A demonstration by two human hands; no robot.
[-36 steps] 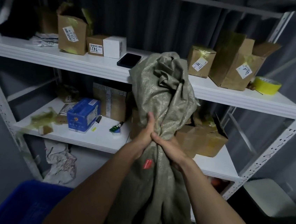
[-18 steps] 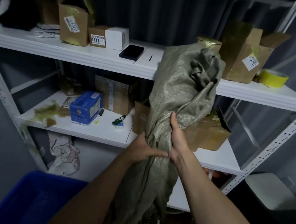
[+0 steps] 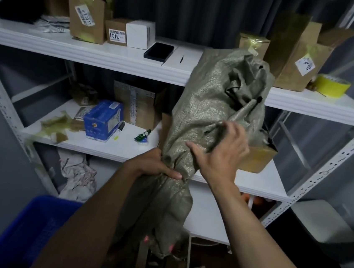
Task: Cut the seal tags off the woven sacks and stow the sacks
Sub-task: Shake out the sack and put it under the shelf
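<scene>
A bundle of olive-green woven sacks [image 3: 214, 98] stands upright in front of the white shelving, its crumpled top leaning against the upper shelf [image 3: 105, 54]. My left hand [image 3: 155, 166] grips the bundle at its narrow waist. My right hand [image 3: 220, 153] lies on the bundle just above, thumb spread and fingers curled into a fold of the fabric. The lower end of the sacks [image 3: 162, 226] hangs down between my forearms, with small red spots near its bottom edge. No seal tag or cutting tool is visible.
Cardboard boxes [image 3: 87, 16], a white box [image 3: 140, 33], a black phone [image 3: 158, 51] and yellow tape [image 3: 330, 85] sit on the upper shelf. The middle shelf [image 3: 109, 146] holds a blue box [image 3: 103, 124] and cartons. A blue crate [image 3: 28, 231] stands at lower left.
The bundle has tipped to the right, against the upper shelf. My right hand moved up and right along the sacks, and my left hand took the grip at the waist.
</scene>
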